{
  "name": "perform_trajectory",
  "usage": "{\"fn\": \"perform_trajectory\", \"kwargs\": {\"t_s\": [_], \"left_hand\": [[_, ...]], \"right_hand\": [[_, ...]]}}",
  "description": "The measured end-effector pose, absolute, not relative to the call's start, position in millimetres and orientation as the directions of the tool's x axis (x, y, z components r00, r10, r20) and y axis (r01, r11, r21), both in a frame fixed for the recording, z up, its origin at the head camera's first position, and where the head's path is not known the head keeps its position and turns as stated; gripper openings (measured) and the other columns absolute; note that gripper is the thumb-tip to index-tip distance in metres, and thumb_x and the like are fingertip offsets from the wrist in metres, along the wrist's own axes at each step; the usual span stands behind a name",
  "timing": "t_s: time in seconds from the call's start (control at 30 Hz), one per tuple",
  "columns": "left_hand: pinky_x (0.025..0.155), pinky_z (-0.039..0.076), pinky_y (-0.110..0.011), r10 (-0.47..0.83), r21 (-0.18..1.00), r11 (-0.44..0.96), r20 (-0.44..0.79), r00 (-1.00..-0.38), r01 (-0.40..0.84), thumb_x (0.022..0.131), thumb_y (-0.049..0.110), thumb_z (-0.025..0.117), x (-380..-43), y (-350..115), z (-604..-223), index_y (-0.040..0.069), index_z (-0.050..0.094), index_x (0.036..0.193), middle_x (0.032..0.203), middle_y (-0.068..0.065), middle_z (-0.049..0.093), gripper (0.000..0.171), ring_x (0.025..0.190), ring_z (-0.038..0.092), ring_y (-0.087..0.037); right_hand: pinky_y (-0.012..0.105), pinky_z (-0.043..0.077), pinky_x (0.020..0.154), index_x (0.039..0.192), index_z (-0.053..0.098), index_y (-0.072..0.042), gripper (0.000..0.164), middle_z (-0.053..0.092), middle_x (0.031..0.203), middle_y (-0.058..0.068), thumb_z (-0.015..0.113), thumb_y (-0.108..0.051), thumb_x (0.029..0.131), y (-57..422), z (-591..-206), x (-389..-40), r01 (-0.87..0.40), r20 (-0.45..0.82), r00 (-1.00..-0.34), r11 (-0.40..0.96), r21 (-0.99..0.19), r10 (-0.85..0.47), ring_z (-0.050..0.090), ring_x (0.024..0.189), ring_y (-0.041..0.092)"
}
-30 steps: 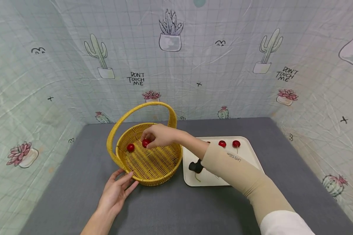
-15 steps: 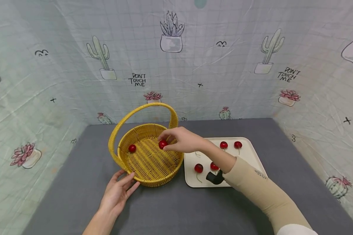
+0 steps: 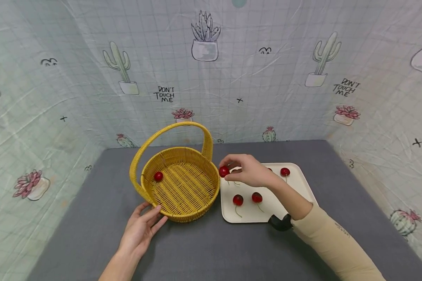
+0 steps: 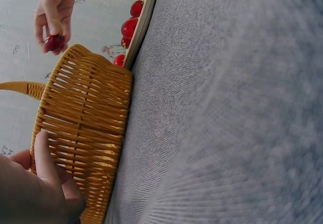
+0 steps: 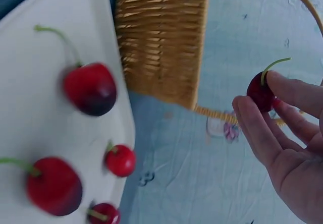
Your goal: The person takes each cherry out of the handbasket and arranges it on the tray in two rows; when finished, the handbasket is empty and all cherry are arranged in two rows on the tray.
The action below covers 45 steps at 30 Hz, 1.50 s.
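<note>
My right hand point(image 3: 249, 169) pinches a red cherry point(image 3: 224, 171) between thumb and fingertips. In the head view it appears between the basket's right rim and the tray; the right wrist view shows its green stem. A round yellow wicker basket point(image 3: 216, 195) with a tall arched handle stands on the table. Inside, toward its left wall, lies another cherry point(image 3: 158, 176). My left hand point(image 3: 138, 230) rests its extended fingers against the basket's near-left wall and rim. On the cream tray point(image 3: 270, 208) lie several stemmed cherries point(image 3: 257, 197), some partly hidden by my right hand.
A grey cloth point(image 3: 193, 253) covers the table. Behind and at both sides hangs a pale curtain point(image 3: 232, 78) printed with potted plants. The tray's left edge lies close beside the basket. A black strap piece point(image 3: 280, 223) sits at my right wrist, over the tray's front edge.
My right hand has moved right, out of the basket, carrying the cherry past its rim to above the tray's left side. My left hand and the basket have stayed in place.
</note>
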<state>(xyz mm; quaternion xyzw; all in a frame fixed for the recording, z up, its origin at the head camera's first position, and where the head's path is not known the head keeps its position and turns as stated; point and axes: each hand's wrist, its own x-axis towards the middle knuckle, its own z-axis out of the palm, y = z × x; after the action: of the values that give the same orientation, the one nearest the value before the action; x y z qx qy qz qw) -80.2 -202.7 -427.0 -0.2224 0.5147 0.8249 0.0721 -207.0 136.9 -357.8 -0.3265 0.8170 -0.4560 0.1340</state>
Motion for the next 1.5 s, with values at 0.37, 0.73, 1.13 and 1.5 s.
{"fn": "perform_trajectory", "kwargs": {"t_s": [0.37, 0.73, 1.13, 1.5], "left_hand": [[0.102, 0.054, -0.034, -0.11, 0.828, -0.447, -0.426, -0.898, -0.338, 0.106, 0.007, 0.059, -81, -201, -427, 0.014, 0.015, 0.151, 0.132, -0.007, 0.046, 0.063, 0.105, 0.062, -0.012], [0.1, 0.056, -0.035, -0.157, 0.852, -0.414, -0.413, -0.897, -0.32, 0.104, 0.008, 0.063, -79, -199, -428, 0.016, 0.021, 0.141, 0.115, -0.003, 0.049, 0.056, 0.096, 0.062, -0.011], [0.1, 0.056, -0.035, -0.159, 0.849, -0.422, -0.415, -0.896, -0.318, 0.103, 0.009, 0.065, -79, -198, -428, 0.017, 0.024, 0.139, 0.114, -0.002, 0.051, 0.056, 0.101, 0.063, -0.013], [0.1, 0.056, -0.035, -0.154, 0.841, -0.439, -0.418, -0.895, -0.317, 0.103, 0.007, 0.065, -80, -199, -428, 0.018, 0.025, 0.138, 0.115, -0.001, 0.051, 0.054, 0.099, 0.063, -0.011]], "right_hand": [[0.039, 0.059, 0.085, 0.117, 0.07, -0.008, 0.028, 0.069, 0.116, 0.007, 0.079, -0.004, 0.091, 185, -377, -199, -0.323, 0.024, -0.858, 0.502, -0.803, -0.513, 0.065, 0.111, 0.029], [0.039, 0.056, 0.081, 0.115, 0.072, -0.005, 0.029, 0.071, 0.109, 0.006, 0.081, -0.004, 0.087, 227, -400, -189, -0.238, -0.019, -0.922, 0.606, -0.759, -0.387, 0.066, 0.106, 0.029], [0.039, 0.055, 0.081, 0.109, 0.072, -0.006, 0.028, 0.069, 0.108, 0.005, 0.085, -0.006, 0.084, 250, -429, -175, -0.179, -0.054, -0.943, 0.641, -0.746, -0.327, 0.066, 0.104, 0.031], [0.037, 0.052, 0.074, 0.104, 0.073, -0.002, 0.031, 0.07, 0.096, 0.005, 0.088, -0.002, 0.077, 257, -436, -169, -0.154, -0.073, -0.953, 0.675, -0.722, -0.295, 0.065, 0.094, 0.027]]}}
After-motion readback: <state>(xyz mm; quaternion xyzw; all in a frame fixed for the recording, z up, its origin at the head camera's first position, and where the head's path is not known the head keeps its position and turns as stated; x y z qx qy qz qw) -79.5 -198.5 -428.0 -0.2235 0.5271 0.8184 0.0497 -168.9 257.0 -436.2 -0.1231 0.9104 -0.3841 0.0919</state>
